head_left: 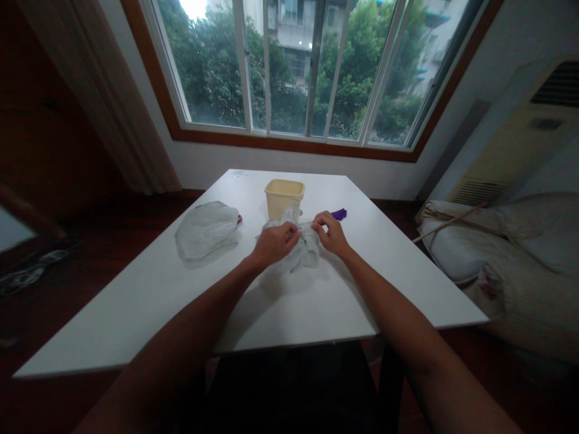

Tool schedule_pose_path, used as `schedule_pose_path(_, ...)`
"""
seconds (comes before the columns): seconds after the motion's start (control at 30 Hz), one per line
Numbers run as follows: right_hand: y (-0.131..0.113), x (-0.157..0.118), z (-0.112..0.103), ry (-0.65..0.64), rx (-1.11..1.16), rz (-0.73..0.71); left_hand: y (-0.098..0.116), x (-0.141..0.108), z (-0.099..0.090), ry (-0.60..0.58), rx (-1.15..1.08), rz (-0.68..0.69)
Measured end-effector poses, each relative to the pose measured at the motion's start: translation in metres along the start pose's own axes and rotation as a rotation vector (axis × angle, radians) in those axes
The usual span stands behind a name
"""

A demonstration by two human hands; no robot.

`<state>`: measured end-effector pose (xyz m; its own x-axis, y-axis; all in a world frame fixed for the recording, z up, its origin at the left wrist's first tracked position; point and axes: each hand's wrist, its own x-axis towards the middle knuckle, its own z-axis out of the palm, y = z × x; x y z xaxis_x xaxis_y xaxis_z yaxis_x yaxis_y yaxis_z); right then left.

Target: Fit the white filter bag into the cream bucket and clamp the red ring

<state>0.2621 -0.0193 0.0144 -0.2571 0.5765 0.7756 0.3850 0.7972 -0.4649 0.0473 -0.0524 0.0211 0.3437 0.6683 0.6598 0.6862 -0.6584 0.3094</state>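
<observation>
Both hands pinch a thin, crumpled whitish plastic bag [304, 256] above the middle of the white table. My left hand [275, 242] has its fingers closed on the bag's left part. Opposite it, my right hand [332, 232] grips the right part between thumb and fingers. Just behind the bag stands a cream-coloured plastic bin [284, 196], upright, its lower front partly hidden by the bag. A small purple item [339, 214], crumpled-looking, lies just beyond my right hand; its kind is unclear.
To the left on the white table [149, 313] lies a larger translucent plastic bag [208, 232], with a small dark reddish thing at its right edge. Large pale sacks [511, 259] with a stick on them are right of the table. A window [289, 72] is behind.
</observation>
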Motion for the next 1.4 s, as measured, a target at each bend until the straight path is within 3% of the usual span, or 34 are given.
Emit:
schedule_pose_path(0.1, 0.003, 0.0, -0.005, 0.01, -0.043, 0.012, -0.001, -0.001, 0.0, 0.04, -0.061, -0.06)
schedule_pose_path(0.23, -0.011, 0.001, -0.01, 0.034, -0.043, -0.03, -0.001, -0.002, 0.002, 0.064, -0.136, -0.118)
schedule_pose_path(0.43, -0.03, 0.002, -0.003, -0.131, -0.055, -0.164, 0.0, -0.003, 0.005, 0.08, -0.19, -0.092)
schedule_pose_path(0.67, -0.02, 0.005, -0.009, -0.063, -0.127, -0.095, -0.003, -0.002, 0.002, 0.052, -0.08, -0.034)
schedule_pose_path(0.83, -0.017, 0.004, -0.01, -0.032, -0.13, -0.037, -0.003, -0.001, -0.002, 0.107, -0.002, -0.056)
schedule_pose_path(0.97, -0.014, 0.001, -0.008, -0.04, -0.106, -0.014, -0.004, 0.0, -0.014, 0.166, 0.068, 0.088)
schedule_pose_path(1.1, -0.013, -0.001, -0.007, -0.04, -0.095, 0.007, -0.002, 0.001, -0.023, 0.128, 0.126, 0.145)
schedule_pose_path(1.4, -0.017, 0.0, -0.008, -0.054, -0.097, -0.005, 0.002, -0.003, -0.012, 0.081, 0.042, 0.112)
